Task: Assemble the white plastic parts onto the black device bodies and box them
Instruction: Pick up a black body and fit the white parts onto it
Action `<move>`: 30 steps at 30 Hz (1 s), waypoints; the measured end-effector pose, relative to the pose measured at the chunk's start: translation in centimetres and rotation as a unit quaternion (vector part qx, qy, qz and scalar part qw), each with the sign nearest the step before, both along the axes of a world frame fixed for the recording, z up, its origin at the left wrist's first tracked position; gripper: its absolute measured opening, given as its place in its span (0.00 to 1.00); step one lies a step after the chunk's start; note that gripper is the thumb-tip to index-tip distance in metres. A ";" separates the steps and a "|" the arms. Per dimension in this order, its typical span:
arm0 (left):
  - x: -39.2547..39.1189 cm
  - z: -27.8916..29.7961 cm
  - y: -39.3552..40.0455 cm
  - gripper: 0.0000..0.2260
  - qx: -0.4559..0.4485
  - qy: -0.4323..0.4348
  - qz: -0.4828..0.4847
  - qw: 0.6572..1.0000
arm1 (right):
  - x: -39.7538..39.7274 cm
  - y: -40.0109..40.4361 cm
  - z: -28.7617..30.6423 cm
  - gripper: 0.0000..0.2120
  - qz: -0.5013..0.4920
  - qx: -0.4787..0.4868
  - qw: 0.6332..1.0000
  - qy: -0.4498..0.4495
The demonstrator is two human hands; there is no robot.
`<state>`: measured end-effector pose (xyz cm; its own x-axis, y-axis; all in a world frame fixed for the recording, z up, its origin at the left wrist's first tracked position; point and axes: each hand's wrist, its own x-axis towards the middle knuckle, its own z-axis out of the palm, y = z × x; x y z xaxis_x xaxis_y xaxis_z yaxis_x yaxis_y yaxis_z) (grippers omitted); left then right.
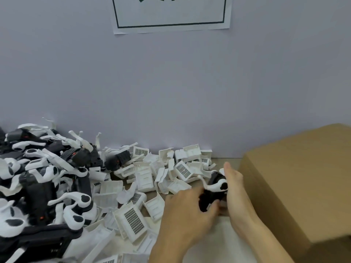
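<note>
Now, hands together: we see both hands meeting on one black device body [211, 194], low and right of centre, just left of the cardboard box [296, 185].
Left hand: our left hand [187, 209] curls over the body's near left side, thumb reaching toward its lower end; it grips the body.
Right hand: our right hand [235, 188] lies along the body's right side with fingers fairly straight, pointing away from us; whether the thumb wraps round, we cannot tell.
White part: a curved white plastic arm [213, 184] sits across the top of the held body, its thin end sticking out left.
Loose pile: white vented covers [133, 220] lie scattered over the table [224, 161], crowding right up to our left hand.
Left heap: black bodies with white arms [43, 186] are piled high against the wall.
Wall: a paper sign [171, 14] hangs above, cut off by the top edge.
Hard to read: the box's opening is out of view, and the held body's underside is hidden by our fingers.
</note>
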<state>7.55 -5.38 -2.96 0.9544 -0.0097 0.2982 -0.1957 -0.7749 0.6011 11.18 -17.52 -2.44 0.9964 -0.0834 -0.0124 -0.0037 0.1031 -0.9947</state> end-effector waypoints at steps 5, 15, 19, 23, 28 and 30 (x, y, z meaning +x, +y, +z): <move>0.3 0.2 0.5 0.17 0.001 -0.039 0.105 0.994 | -1.3 0.9 0.7 0.22 0.060 -0.103 0.982 -0.146; 1.2 0.4 1.0 0.17 -0.486 0.040 0.051 0.871 | -1.8 1.8 0.1 0.11 0.129 -0.182 0.957 -0.188; 1.3 0.5 1.0 0.14 -0.539 0.038 0.040 0.841 | -1.8 2.1 0.3 0.18 0.158 -0.176 0.945 -0.225; 1.4 0.4 1.0 0.13 -0.569 0.033 0.047 0.820 | -1.4 1.9 -0.1 0.18 0.123 -0.182 0.946 -0.240; 1.2 0.7 1.0 0.11 -0.568 0.018 0.046 0.821 | -1.3 2.6 -1.3 0.27 0.040 -0.246 0.932 -0.263; 1.3 0.8 1.0 0.10 -0.573 0.013 0.046 0.818 | -1.1 2.9 -1.7 0.31 0.042 -0.263 0.927 -0.263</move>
<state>8.80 -4.34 -2.20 0.9416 0.3340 0.0422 -0.1448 0.2887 0.9464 10.05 -14.59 -4.16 0.8563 0.1380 0.4977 0.5102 -0.3757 -0.7736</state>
